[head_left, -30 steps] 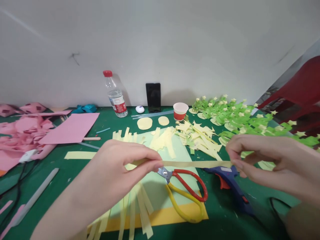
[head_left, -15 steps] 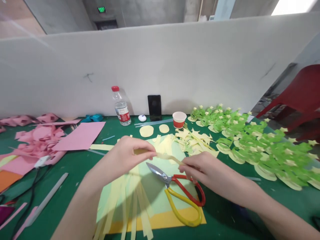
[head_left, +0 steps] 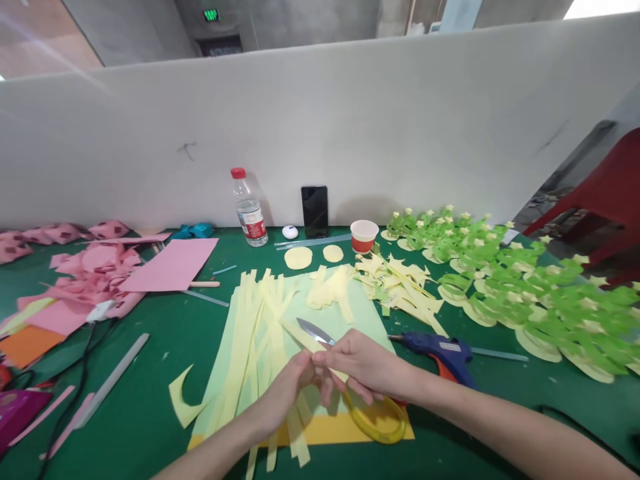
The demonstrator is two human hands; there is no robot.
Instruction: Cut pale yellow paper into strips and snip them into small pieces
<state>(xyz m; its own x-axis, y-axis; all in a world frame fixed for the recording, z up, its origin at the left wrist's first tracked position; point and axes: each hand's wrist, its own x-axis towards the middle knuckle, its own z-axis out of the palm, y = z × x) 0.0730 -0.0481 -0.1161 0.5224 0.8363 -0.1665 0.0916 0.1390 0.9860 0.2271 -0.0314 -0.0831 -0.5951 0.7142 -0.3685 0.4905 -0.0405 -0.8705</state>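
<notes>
My left hand [head_left: 293,393] and my right hand [head_left: 363,365] meet low over the table, fingers pinched together on a pale yellow paper strip [head_left: 300,335] that runs up and to the left from them. Under the hands lie scissors with red and yellow handles [head_left: 373,417]; the blade tip shows just above my fingers. Several more yellow strips [head_left: 255,327] are fanned over a light green sheet [head_left: 367,313] lying on a yellow one.
A blue glue gun [head_left: 440,350] lies right of my hands. Green paper trees with yellow stars [head_left: 525,287] fill the right side. A water bottle [head_left: 247,210], phone [head_left: 315,211] and paper cup [head_left: 363,236] stand by the white wall. Pink paper scraps [head_left: 95,280] cover the left.
My hands have come together and dropped closer to me, from holding the strip stretched wide apart. The view has tilted up, showing the wall's top.
</notes>
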